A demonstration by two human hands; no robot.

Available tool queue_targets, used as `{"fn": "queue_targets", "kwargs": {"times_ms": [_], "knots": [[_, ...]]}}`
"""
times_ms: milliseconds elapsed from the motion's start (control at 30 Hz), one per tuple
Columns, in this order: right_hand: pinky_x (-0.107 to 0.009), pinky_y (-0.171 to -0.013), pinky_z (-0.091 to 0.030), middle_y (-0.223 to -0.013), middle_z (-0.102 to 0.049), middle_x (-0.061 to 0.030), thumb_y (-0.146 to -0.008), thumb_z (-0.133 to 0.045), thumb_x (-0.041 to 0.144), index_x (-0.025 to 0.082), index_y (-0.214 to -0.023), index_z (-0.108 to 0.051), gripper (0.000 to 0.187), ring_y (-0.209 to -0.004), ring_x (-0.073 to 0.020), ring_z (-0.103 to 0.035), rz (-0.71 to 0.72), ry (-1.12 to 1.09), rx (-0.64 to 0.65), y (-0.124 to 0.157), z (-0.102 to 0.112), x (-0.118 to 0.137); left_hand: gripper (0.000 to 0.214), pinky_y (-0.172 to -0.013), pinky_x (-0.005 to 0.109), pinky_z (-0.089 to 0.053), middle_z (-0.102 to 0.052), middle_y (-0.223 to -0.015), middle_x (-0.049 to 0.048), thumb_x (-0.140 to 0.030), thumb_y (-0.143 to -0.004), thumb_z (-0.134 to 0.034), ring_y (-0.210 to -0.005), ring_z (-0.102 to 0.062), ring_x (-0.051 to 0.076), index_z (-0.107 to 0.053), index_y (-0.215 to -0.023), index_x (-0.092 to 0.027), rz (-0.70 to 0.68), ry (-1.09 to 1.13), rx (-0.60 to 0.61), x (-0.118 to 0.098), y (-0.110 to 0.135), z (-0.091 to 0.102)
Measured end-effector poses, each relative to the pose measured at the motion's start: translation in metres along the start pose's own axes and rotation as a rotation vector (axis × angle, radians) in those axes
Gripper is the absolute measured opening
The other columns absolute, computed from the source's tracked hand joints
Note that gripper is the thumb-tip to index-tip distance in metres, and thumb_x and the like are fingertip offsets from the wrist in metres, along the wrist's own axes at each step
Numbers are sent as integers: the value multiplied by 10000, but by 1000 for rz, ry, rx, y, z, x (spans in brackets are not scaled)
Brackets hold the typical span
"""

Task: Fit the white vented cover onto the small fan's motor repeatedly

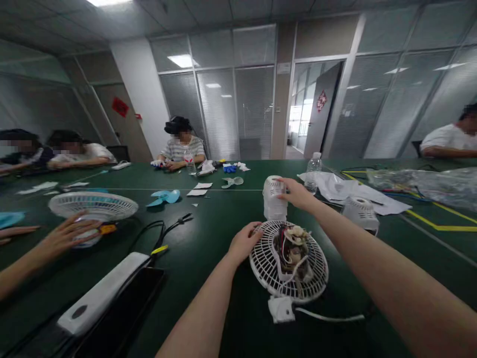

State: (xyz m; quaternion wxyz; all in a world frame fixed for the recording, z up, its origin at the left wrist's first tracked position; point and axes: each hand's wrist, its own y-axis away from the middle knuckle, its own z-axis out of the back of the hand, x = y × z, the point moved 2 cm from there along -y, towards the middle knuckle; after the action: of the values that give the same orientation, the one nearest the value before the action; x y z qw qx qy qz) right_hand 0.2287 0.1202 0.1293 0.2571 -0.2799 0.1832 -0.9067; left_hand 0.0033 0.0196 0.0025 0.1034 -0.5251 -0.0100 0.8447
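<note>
In front of me lies a white fan grille (263, 258) with the bare motor and wires (296, 248) exposed on top. My left hand (245, 241) grips the grille's left rim, thumb and fingers closed on it. A white plastic motor cover (275, 201) stands upright just beyond the grille, and my right hand (296, 193) is closed on its right side. At the grille's near edge sits a small white plastic piece (281, 309), with a white cable running off to the right from beside it.
To the left, a co-worker's hand (80, 228) is on another fan grille (95, 205). A white power strip (104, 291) and a dark phone (122, 313) lie nearer. Blue fan blades (164, 197) rest farther off. At right are another white cover (360, 214), a bottle (313, 171) and paper.
</note>
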Motion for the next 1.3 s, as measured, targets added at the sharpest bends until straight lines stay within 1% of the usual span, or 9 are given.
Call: {"fn": "queue_targets", "kwargs": {"times_ms": [200,333,467,633,800,1000,1100,1200,1300], "knots": [[-512,-1074,-441,-1379,-576,-130,-757,-760,171,233,-1357,-549,639,-1212,-304,-599,-5,-17,9,-3,3,0,400,-903,304,-498,-702,-1124,8,-440,-888,-562,-996,-658,215,-611,-1262,-309,4,-4,-3,-3,0,1],[-507,-1058,-457,-1321,-623,-120,-757,-763,174,234,-1349,-552,632,-1132,-290,-652,-18,-31,7,-4,5,-3,396,-890,310,-502,-701,-1100,13,-453,-884,-560,-981,-661,219,-623,-1250,-313,7,-11,-7,-3,0,2],[-500,-1030,-481,-1290,-645,-110,-750,-766,179,230,-1333,-557,621,-1094,-279,-670,-26,-47,-12,-6,3,-6,403,-885,318,-506,-698,-1108,23,-466,-883,-560,-978,-663,225,-625,-1249,-309,5,-13,-13,-3,0,2],[-505,-1021,-488,-1346,-593,-125,-779,-722,178,218,-1364,-517,621,-1148,-286,-638,-30,-60,-90,-1,0,-7,412,-897,326,-507,-699,-1137,32,-469,-888,-554,-1003,-657,234,-622,-1255,-293,-4,-7,-20,-4,2,2],[-551,-1043,-460,-1430,-507,-131,-800,-689,202,237,-1410,-461,653,-1246,-321,-563,-29,-80,-190,1,5,-5,395,-904,329,-505,-696,-1153,24,-471,-893,-546,-1018,-654,235,-629,-1242,-306,-9,-11,-24,-6,4,3],[-554,-1059,-448,-1453,-488,-101,-778,-699,228,273,-1393,-491,651,-1275,-325,-531,-28,-122,-242,3,12,-5,390,-921,327,-500,-698,-1158,25,-458,-894,-546,-1026,-655,227,-634,-1235,-290,2,-22,-23,-8,4,4],[-552,-1036,-468,-1445,-497,-112,-787,-693,277,262,-1408,-476,658,-1217,-323,-578,-64,-161,-276,6,13,-9,389,-922,322,-502,-703,-1152,23,-460,-894,-548,-1021,-658,226,-637,-1231,-288,16,-25,-24,-9,4,4],[-553,-991,-500,-1410,-534,-119,-788,-689,321,252,-1392,-494,639,-1103,-314,-645,-109,-215,-304,10,13,-15,383,-926,317,-503,-701,-1169,16,-459,-894,-550,-1026,-659,223,-638,-1227,-293,27,-24,-27,-10,5,3],[-566,-947,-522,-1361,-576,-126,-814,-656,377,242,-1396,-485,621,-1007,-303,-682,-148,-285,-346,16,15,-19,381,-930,316,-502,-702,-1167,14,-452,-892,-553,-1026,-660,220,-639,-1226,-290,40,-24,-28,-11,6,3]]}}
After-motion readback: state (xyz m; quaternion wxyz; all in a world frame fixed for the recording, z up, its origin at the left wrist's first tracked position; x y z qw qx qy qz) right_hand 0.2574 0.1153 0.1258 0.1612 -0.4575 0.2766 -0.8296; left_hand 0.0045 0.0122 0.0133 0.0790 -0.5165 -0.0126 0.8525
